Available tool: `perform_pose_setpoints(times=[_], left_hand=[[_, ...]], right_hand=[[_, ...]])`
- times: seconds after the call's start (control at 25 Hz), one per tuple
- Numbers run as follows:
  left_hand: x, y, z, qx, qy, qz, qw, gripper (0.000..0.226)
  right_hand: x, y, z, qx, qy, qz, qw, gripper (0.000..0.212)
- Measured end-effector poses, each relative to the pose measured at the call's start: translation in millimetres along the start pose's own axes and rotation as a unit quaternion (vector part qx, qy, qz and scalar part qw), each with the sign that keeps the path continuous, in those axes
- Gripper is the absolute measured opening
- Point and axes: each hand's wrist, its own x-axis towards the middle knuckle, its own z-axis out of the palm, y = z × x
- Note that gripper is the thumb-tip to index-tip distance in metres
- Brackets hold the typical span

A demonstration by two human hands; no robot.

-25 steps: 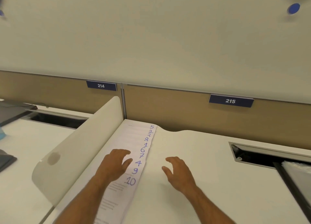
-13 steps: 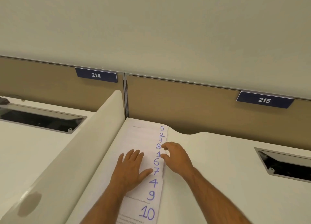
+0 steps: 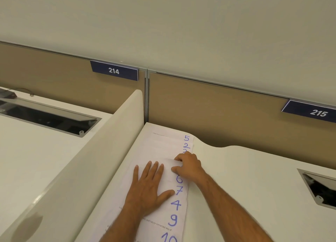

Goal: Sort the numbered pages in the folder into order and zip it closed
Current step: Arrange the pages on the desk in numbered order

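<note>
A fanned row of white numbered pages (image 3: 163,147) lies on the white desk along the divider, blue handwritten numbers down the right edges reading 5, 2, then 6, 7, 4, 9, 10. My left hand (image 3: 149,187) lies flat with spread fingers on the pages beside 6 and 7. My right hand (image 3: 188,166) sits on the right edge of the row, covering the numbers between 2 and 6, its fingers and thumb curled on a page edge there. No folder is in view.
A curved white divider (image 3: 91,159) runs along the left of the pages. Tan partition panels (image 3: 218,114) with signs 214 and 215 stand behind. Cable cut-outs open in the left desk (image 3: 49,118) and at the right (image 3: 320,189). Bare desk (image 3: 245,169) lies right of the pages.
Both hands moved forward onto the pages. The left one went flat beside 6 and 7; the right one came from the bare desk to the edge and closed over 8 and 1.
</note>
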Motion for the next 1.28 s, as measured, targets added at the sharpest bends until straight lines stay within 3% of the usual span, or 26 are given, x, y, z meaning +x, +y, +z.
perform_pose_setpoints(times=[0.12, 0.48, 0.88, 1.04, 1.12, 1.2, 1.28], left_hand=[[1, 0, -1, -0.001, -0.001, 0.0, 1.0, 0.086], [-3, -1, -3, -0.001, 0.009, 0.006, 1.0, 0.088], [-7, -1, 0, 0.012, 0.019, 0.008, 1.0, 0.093], [4, 14, -21, -0.071, 0.047, -0.063, 0.994, 0.108], [18, 37, -43, -0.216, 0.077, -0.11, 0.967, 0.117], [32, 70, -69, -0.403, 0.091, -0.133, 0.901, 0.117], [40, 103, -85, -0.531, 0.066, -0.135, 0.834, 0.093]], right_hand=[[-1, -2, -1, 0.078, 0.037, -0.001, 0.996, 0.009], [-6, -12, -58, 0.215, 0.175, -0.038, 0.96, 0.006], [-35, 1, -197, 0.284, 0.231, -0.088, 0.927, 0.004], [-67, 30, -240, 0.285, 0.225, -0.098, 0.926, 0.008], [-85, 45, -255, 0.29, 0.215, -0.099, 0.927, 0.011], [-102, 62, -267, 0.296, 0.205, -0.096, 0.928, 0.013], [-114, 81, -275, 0.305, 0.196, -0.087, 0.928, 0.016]])
